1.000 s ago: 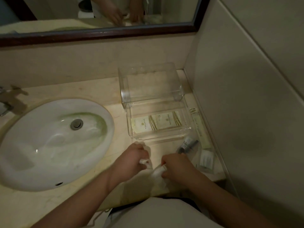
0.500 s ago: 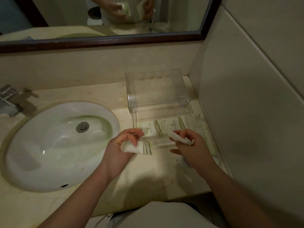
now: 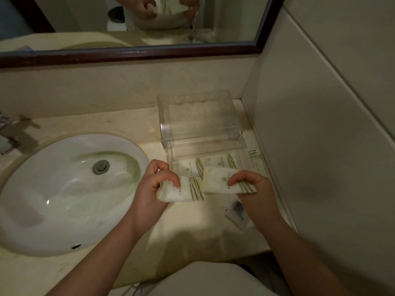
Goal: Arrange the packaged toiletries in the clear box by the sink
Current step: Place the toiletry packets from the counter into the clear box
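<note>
While the clear box (image 3: 198,116) stood in the back corner of the counter (image 3: 192,227), just right of the sink (image 3: 53,199), we saw both hands raised in front of it. Each held a white packet striped in olive green. The left hand (image 3: 152,189) pinched the left packet (image 3: 188,190) at its left end, between the thumb and curled fingers. The right hand (image 3: 254,189) pinched the right packet (image 3: 215,180) near its right end, with the fingertips on top. The two packets were about level and nearly met at their inner ends, at the front edge of the box. On the floor of the box we noted a third striped packet (image 3: 192,166) lying flat. A long packet (image 3: 257,161) lay on the counter between the box and the side wall. A small clear sachet (image 3: 237,210) lay beside the right wrist. Above, the mirror (image 3: 85,22) reflected the hands and packets.
</note>
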`<state>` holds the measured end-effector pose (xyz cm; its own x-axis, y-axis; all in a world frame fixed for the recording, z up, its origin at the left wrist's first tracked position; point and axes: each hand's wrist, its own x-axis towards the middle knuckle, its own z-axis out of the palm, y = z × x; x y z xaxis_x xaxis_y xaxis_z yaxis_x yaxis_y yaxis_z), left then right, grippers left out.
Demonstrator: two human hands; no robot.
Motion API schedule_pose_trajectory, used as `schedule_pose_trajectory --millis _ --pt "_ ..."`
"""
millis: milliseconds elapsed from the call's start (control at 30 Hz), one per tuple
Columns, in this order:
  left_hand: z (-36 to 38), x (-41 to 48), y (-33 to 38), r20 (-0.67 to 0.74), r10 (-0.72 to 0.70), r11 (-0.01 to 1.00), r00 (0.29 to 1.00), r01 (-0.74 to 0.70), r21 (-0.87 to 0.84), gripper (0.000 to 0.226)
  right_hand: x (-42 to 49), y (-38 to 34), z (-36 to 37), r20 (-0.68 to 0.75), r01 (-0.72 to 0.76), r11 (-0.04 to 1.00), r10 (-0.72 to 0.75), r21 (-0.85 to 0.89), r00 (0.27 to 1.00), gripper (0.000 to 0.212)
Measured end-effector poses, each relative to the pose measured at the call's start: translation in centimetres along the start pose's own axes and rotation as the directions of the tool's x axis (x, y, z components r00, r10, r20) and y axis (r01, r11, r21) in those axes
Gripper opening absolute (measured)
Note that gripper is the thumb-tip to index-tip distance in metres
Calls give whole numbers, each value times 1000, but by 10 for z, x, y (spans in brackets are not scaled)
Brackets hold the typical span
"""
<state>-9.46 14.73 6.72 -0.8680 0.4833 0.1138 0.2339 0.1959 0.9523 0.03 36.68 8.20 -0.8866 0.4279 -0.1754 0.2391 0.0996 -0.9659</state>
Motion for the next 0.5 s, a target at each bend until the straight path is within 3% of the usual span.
schedule_pose_trajectory --millis 67,200,267,367,500 --pt "-2 1 5 8 -7 999 1000 7 -32 23 -1 -4 2 23 -12 999 11 33 1000 32" --pt "-6 5 3 -6 -52 999 999 52 16 30 1 -3 0 117 -115 967 90 229 989 51" --pt "-7 7 0 9 -62 998 998 61 25 35 3 -2 -1 104 -152 938 125 310 987 40" --pt "-11 10 -3 41 -91 995 995 92 -25 40 8 -3 1 -26 -145 971 153 188 988 27" --pt "-10 13 -10 95 -199 949 976 216 -231 47 17 0 1 -53 -122 983 130 134 990 40"
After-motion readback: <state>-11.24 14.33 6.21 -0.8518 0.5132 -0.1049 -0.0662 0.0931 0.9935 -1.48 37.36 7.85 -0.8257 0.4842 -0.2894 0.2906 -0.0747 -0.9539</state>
